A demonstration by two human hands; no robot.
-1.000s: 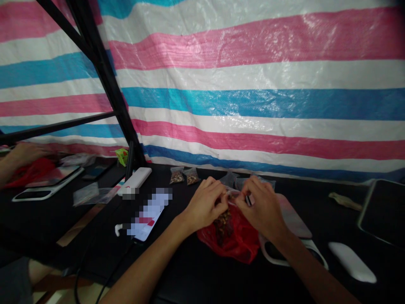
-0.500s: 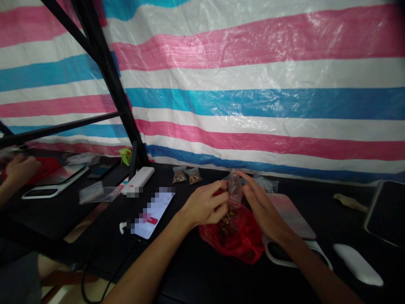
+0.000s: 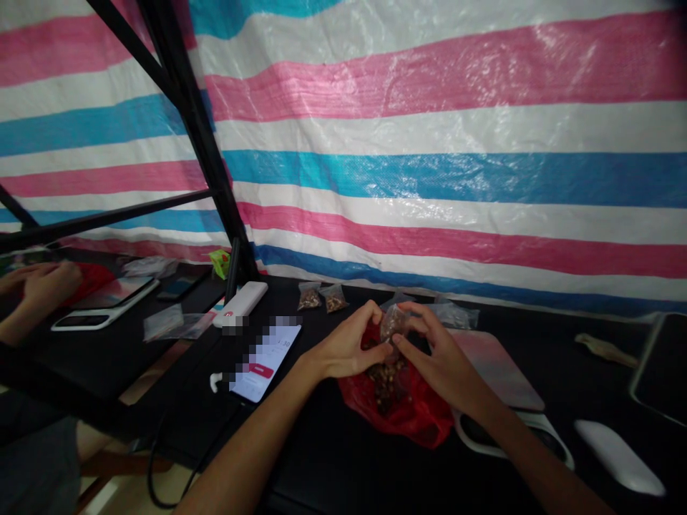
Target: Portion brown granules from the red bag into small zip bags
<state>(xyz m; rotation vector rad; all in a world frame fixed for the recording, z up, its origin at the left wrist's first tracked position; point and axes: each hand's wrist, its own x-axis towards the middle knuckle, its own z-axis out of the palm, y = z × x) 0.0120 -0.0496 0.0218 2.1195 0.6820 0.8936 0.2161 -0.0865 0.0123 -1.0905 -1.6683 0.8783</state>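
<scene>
My left hand (image 3: 348, 347) and my right hand (image 3: 440, 361) curl around a small clear plastic bag (image 3: 394, 325) above the table, with fingertips against it from both sides. Dark brown dried pieces show inside it, partly hidden by my fingers. Directly below lies a red plastic bag (image 3: 416, 418), open and crumpled, with a heap of similar brown pieces (image 3: 387, 383) in its mouth. Two small filled bags (image 3: 310, 296) stand in a row behind my left hand.
A phone with a blurred screen (image 3: 262, 361), a white power bank (image 3: 241, 304) and a cable lie left of my hands. To the right are a pink tablet (image 3: 497, 368) and a white mouse (image 3: 617, 458). A black metal frame (image 3: 215, 164) stands before a striped tarp (image 3: 456, 179).
My hands have closed in around the clear bag, which has dropped lower and sits nearer the red bag. Everything in view has shifted slightly right.
</scene>
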